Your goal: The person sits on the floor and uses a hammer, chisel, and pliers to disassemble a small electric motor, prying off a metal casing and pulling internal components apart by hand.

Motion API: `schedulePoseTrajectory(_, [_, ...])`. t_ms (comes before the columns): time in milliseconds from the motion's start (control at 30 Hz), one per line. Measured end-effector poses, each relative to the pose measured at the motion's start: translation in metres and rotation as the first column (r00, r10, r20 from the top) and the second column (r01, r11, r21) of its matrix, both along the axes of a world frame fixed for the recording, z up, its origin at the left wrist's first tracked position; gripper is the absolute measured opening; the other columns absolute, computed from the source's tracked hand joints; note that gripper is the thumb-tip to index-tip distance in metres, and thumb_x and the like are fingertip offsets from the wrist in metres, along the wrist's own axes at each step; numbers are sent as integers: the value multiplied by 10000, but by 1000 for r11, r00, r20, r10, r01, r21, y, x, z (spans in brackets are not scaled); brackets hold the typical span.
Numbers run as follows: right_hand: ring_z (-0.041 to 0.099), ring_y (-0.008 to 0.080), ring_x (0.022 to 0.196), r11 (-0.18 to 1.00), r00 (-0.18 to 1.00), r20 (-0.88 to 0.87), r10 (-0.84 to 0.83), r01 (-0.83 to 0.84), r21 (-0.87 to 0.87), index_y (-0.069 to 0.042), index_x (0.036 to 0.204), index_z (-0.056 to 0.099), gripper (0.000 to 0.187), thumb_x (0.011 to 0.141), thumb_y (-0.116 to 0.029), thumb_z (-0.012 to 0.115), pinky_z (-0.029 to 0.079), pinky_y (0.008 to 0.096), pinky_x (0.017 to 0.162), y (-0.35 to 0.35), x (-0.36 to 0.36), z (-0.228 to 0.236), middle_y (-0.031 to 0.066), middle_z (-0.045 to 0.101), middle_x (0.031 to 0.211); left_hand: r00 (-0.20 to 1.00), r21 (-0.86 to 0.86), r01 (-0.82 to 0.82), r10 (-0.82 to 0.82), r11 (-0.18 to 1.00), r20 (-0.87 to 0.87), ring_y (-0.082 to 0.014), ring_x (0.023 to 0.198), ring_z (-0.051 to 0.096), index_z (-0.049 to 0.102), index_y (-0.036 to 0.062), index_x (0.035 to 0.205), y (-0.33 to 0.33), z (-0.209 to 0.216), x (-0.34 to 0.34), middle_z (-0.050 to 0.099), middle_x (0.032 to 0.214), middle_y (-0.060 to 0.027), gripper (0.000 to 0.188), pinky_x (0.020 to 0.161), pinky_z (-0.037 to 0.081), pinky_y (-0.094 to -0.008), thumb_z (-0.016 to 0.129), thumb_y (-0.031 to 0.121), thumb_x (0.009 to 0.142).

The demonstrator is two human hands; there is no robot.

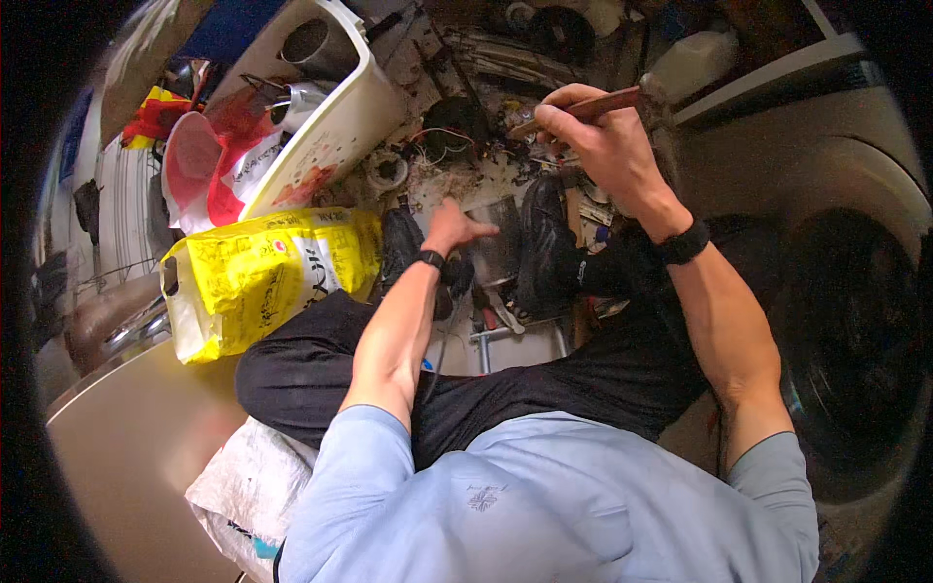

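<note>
My right hand point(598, 136) is raised at the upper middle and grips the wooden handle of a hammer point(622, 100); its dark head points right. My left hand point(455, 226) reaches down between my feet and rests against a shiny metal pot point(494, 248), fingers spread on its rim. Both wrists carry dark bands. I sit with knees bent, in black trousers and black socks, and one socked foot point(544, 243) presses beside the pot.
A yellow printed bag point(262, 277) lies at my left. Behind it a white tub point(335, 126) holds metal parts, beside red and white plastic bags point(199, 165). Scattered scrap and wires point(447, 146) cover the floor ahead. A washing machine drum point(846, 321) is at my right.
</note>
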State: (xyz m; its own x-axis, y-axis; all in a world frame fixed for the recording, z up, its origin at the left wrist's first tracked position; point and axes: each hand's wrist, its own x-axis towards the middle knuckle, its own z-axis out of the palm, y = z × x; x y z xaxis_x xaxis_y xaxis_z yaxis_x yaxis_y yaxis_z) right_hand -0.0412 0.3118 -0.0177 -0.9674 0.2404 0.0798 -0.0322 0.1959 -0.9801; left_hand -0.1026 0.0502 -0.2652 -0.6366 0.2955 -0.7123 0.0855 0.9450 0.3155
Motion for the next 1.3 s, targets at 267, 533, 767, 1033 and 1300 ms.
schedulePoseTrajectory(267, [621, 107, 670, 999, 999, -48, 12, -10, 44, -7, 964, 740, 176, 952, -181, 713, 492, 293, 604, -12, 10, 8, 40, 691, 733, 989, 53, -100, 105, 994, -107, -480, 1191, 627, 460, -104, 1316, -28, 7, 49, 629, 1259, -352, 1129, 988, 538, -500, 949, 607, 588])
schedulePoseTrajectory(533, [637, 115, 660, 992, 986, 142, 85, -97, 76, 6, 963, 743, 232, 968, -221, 696, 510, 315, 619, -22, 0, -23, 47, 704, 728, 948, 11, 132, -123, 991, -294, -477, 1023, 689, 599, -63, 1129, -20, 21, 43, 676, 1114, -350, 1001, 892, 568, -513, 933, 667, 532])
schedulePoseTrajectory(767, [684, 128, 767, 962, 963, 209, 171, -208, 175, 15, 1037, 713, 236, 1022, -216, 672, 564, 299, 691, -45, -30, -35, 69, 720, 818, 985, 79, 77, -64, 994, -162, -488, 1048, 676, 592, -74, 1127, -35, 13, 32, 675, 1076, -335, 937, 892, 570, -507, 962, 572, 557])
schedulePoseTrajectory(1033, [661, 224, 673, 979, 938, 337, 81, -138, 148, -4, 958, 726, 209, 927, -211, 724, 527, 384, 665, -63, -35, -71, 156, 698, 762, 994, 136, 17, -32, 991, 109, -414, 1072, 690, 721, -23, 1123, -61, 14, -10, 734, 1103, -244, 599, 913, 556, -481, 904, 346, 688])
schedulePoseTrajectory(1300, [587, 123, 693, 971, 820, 567, 73, -189, 149, 17, 967, 679, 177, 960, -159, 701, 485, 321, 640, -80, -38, -122, 59, 636, 740, 982, 316, -107, 49, 943, 185, -336, 1017, 722, 771, 33, 1058, -79, 7, -57, 762, 1052, -175, 304, 914, 534, -411, 794, 200, 804])
